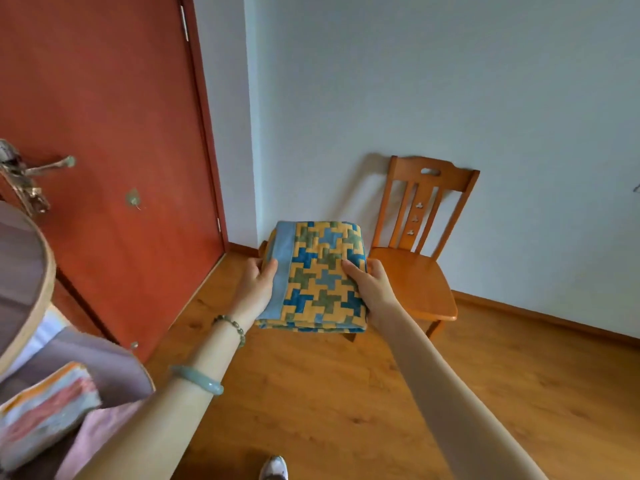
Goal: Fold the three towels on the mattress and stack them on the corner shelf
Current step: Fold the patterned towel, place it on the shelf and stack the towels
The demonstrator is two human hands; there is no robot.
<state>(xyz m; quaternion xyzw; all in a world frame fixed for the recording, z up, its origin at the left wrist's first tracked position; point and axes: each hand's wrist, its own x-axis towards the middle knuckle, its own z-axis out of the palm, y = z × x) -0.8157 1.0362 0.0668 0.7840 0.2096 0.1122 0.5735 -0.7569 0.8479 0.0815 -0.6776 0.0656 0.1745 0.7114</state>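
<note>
A folded towel (320, 275) with a yellow, blue and green cross pattern and a pale blue border is held out in front of me, above the wooden floor. My left hand (258, 282) grips its left edge, thumb on top. My right hand (372, 289) grips its right edge, thumb on the pattern. At the lower left, a second folded towel (45, 410) with orange, pink and pale blue stripes lies on a tier of the corner shelf (114, 362), which has a lilac lining and a wooden rim. No mattress is in view.
A red door (114, 116) with a metal handle (38, 168) fills the left. A wooden chair (419, 251) stands against the pale wall behind the towel. An upper shelf tier (33, 289) juts out at the left edge. My shoe (275, 467) shows at the bottom.
</note>
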